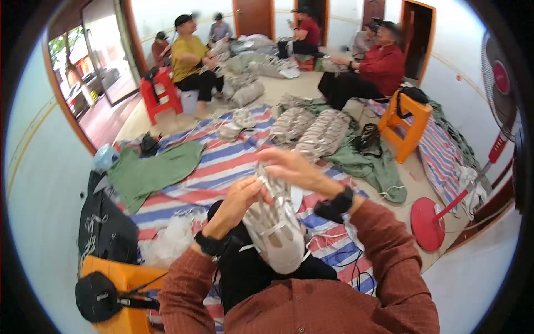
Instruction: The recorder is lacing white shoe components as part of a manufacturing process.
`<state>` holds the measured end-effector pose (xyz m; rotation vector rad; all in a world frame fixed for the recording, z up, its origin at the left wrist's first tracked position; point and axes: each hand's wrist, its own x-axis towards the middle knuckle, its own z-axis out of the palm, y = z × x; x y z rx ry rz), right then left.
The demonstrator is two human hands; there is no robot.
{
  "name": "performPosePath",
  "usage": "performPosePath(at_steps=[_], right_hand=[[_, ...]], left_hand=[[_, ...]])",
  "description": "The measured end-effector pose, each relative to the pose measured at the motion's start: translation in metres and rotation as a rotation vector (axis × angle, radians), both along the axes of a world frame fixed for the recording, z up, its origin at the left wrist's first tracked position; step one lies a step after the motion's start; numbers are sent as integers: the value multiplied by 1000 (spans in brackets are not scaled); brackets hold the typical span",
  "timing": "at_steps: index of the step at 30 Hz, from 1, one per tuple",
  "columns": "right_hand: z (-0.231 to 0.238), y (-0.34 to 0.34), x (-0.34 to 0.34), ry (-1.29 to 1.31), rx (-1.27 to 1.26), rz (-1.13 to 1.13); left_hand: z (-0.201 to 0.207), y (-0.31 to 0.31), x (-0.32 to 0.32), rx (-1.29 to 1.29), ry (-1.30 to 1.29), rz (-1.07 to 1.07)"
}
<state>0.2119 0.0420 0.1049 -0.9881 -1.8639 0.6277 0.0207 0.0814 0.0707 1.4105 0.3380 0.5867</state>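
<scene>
A pale beige shoe [282, 245] with cut-out straps rests across my lap, its rounded end toward me. My left hand [240, 203] is closed round the left side of its far end, fingers pressed on the straps. Over that same end reaches my right hand [295, 168], fingers stretched to the left and slightly blurred. Nothing can be made out in the right hand. White lace ends hang beside the shoe, near my knees.
Rows of similar beige shoes [322, 133] lie ahead on a striped sheet [222, 161]. Green cloth [158, 170] and a black bag [105, 228] are at left. Orange stools [405, 125], a red-based fan [428, 224] and loose cables stand around. Several people sit working farther back.
</scene>
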Motion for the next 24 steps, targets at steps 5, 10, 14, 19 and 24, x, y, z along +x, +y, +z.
performPosePath(at_steps=[5, 10, 14, 19, 24], right_hand=[[-4, 0, -28, -27, -23, -87], [2, -9, -26, -74, -157, 28], [10, -17, -17, -56, -430, 99], [14, -21, -11, -208, -410, 43], [22, -21, -7, -288, -365, 6]], left_hand=[[5, -8, 3, -77, -98, -9], [8, -15, -2, 48, 39, -69], [9, -20, -2, -16, -40, -30], [9, -20, -2, 5, -35, 1], [7, -18, -1, 69, 10, -17]])
